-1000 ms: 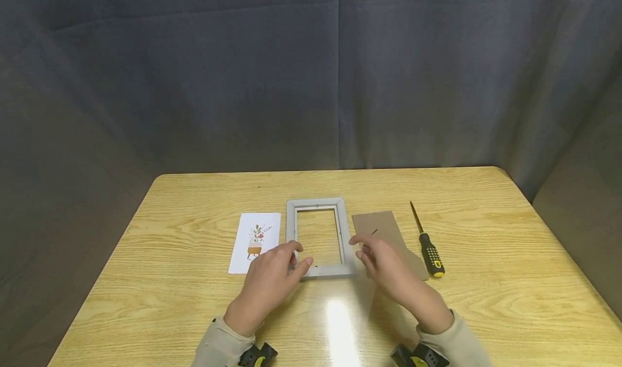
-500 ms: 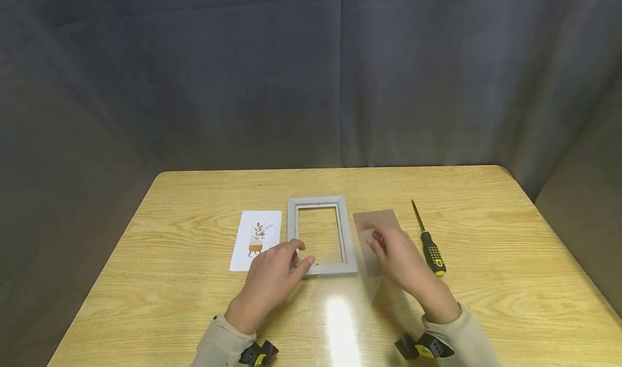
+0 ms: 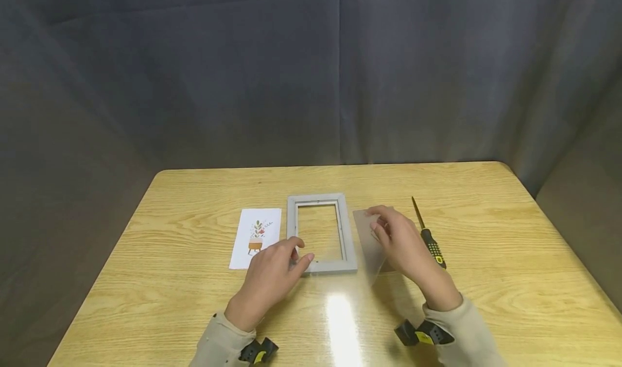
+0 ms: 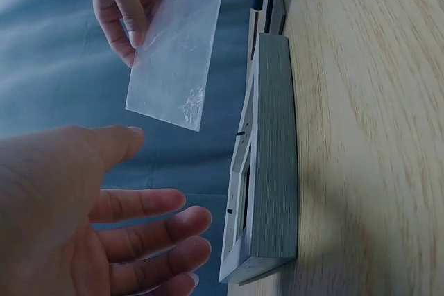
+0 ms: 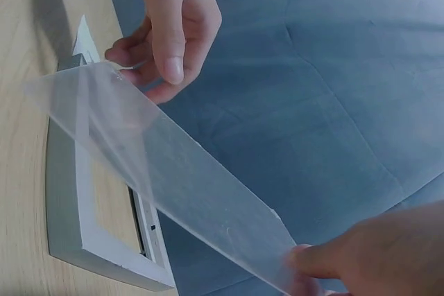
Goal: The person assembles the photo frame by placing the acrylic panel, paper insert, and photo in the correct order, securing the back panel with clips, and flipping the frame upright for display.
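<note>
My right hand (image 3: 396, 243) pinches a clear plastic-like sheet (image 5: 180, 164) by one end, between thumb and fingers. The sheet is tilted in the air, its far end pointing toward my left hand (image 3: 272, 270). A grey picture frame (image 3: 349, 237) lies flat on the table between the hands, its opening showing wood. Over the frame's near left corner, my left hand is held with fingers apart and nothing in them; the left wrist view shows its palm (image 4: 48, 213). Below the right hand is a brown backing board (image 3: 362, 216), partly covered by hand and sheet.
Left of the frame lies a white card (image 3: 243, 237) printed with a potted plant. A black and yellow screwdriver (image 3: 431, 245) lies to the right, its handle partly behind the right hand. A dark curtain (image 3: 243, 86) hangs behind the wooden table (image 3: 146, 291).
My right hand has moved right, from the frame's edge to over the backing board, with the clear sheet in its grip. The left hand has stayed nearly still.
</note>
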Action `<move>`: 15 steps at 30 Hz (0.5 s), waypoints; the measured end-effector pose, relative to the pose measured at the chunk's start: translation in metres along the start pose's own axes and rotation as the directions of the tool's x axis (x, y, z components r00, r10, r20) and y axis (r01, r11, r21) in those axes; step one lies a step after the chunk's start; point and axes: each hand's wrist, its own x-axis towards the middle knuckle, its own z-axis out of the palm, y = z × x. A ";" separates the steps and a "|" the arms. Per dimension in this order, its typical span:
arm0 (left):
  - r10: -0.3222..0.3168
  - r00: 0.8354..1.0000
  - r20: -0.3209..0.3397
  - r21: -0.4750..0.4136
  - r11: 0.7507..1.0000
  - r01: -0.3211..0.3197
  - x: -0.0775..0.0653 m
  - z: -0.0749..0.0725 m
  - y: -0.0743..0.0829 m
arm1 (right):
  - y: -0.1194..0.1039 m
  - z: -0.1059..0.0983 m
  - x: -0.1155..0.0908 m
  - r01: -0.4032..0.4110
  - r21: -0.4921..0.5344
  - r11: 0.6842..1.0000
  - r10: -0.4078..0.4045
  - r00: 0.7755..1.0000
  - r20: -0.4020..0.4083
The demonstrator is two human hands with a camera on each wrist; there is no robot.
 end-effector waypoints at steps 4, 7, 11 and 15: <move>-0.026 1.000 -0.004 0.000 1.000 0.026 0.000 -0.002 -0.002 | 0.002 0.001 0.005 0.011 0.003 1.000 -0.011 1.000 -0.001; -0.033 0.999 -0.014 -0.007 0.999 0.033 0.001 -0.002 -0.004 | 0.003 0.000 0.010 0.030 -0.005 1.000 -0.030 1.000 -0.008; -0.027 0.999 -0.022 -0.017 0.999 0.027 0.001 -0.002 -0.004 | 0.004 -0.003 0.017 0.056 -0.016 0.998 -0.056 0.998 -0.032; -0.026 0.999 -0.033 -0.016 1.000 0.025 0.002 -0.002 -0.004 | 0.004 -0.005 0.024 0.077 -0.035 0.996 -0.079 0.995 -0.053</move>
